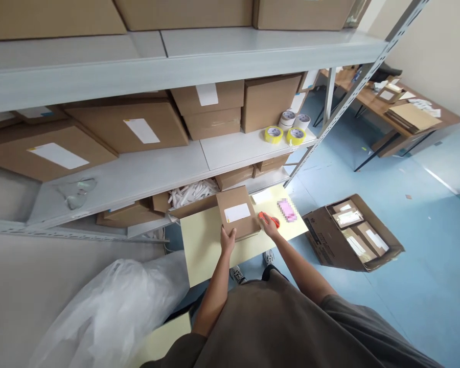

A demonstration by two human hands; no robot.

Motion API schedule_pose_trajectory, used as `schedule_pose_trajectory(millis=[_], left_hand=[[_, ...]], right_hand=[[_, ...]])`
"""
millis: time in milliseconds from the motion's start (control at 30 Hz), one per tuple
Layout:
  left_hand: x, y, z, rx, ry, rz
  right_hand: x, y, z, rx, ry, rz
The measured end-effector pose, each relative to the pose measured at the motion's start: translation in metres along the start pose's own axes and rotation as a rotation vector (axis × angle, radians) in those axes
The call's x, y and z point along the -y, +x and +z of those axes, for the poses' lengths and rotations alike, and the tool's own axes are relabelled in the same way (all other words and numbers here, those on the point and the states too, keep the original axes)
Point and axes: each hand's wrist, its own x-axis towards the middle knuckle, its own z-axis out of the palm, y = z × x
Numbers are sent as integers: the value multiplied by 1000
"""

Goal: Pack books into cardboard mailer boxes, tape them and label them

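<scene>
A closed cardboard box [233,199] with a white label lies on a pale yellow tabletop [203,250]. My left hand [228,240] grips its near left edge, thumb on the label side and the other fingers mostly hidden. Beside the box's right side, my right hand [269,225] is closed around a small red-orange tool [276,222], whose exact kind I cannot make out. A blurred pink item [287,210] lies to the right of that hand. Behind it is a white sheet [262,197].
Metal shelving [157,166] with several boxes stands in front. Tape rolls [295,135] sit on its right end. An open carton [318,240] holding smaller boxes is on the floor at right. Clear plastic wrap [118,301] is at left; a wooden desk [406,110] stands far right.
</scene>
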Motion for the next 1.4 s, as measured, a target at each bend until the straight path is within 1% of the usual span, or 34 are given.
schedule_pose_trajectory(millis=[67,100,133,167,200,233,300,333,400,467,500,533,567,633,700,800,933,1067,1167,1300,1333,1400], left_hand=[[-9,-3,1,-142,97,-18],[-17,-4,3,-230,138,6],[-28,-4,6,-303,167,57],[-42,-4,12,-340,178,134],[-58,-2,21,-321,167,231],[-76,1,33,-249,144,311],[-114,15,66,-30,108,400],[-132,25,85,61,108,409],[-160,51,128,176,163,345],[-174,81,168,212,282,218],[-175,96,184,199,338,147],[-173,110,198,160,382,68],[-168,122,209,118,412,-23],[-155,141,224,49,434,-156],[-142,152,231,10,427,-212],[-129,158,235,-42,405,-226],[-124,157,239,-94,380,-249],[-123,156,241,-100,360,-243],[-125,153,240,-87,348,-229],[-128,146,235,-71,330,-193],[-129,144,234,-63,315,-183],[-129,141,231,-43,257,-162]], right_hand=[[0,22,-24,-65,-40,40],[0,35,-37,-69,-46,54],[-1,50,-48,-64,-57,60],[-3,65,-58,-51,-74,65],[-5,81,-66,-28,-99,67],[-8,97,-71,-1,-134,63],[-15,127,-74,57,-228,21],[-18,140,-71,86,-277,-16],[-25,161,-63,129,-360,-89],[-31,175,-52,171,-424,-120],[-33,180,-47,194,-454,-122],[-36,183,-42,220,-484,-118],[-39,185,-38,249,-510,-115],[-44,185,-32,299,-546,-123],[-48,184,-28,332,-553,-157],[-54,183,-28,354,-533,-203],[-57,186,-37,367,-487,-210],[-58,191,-46,383,-485,-229],[-57,192,-53,333,-450,-217],[-56,189,-66,198,-354,-233],[-55,187,-70,168,-325,-216],[-52,185,-78,123,-258,-132]])
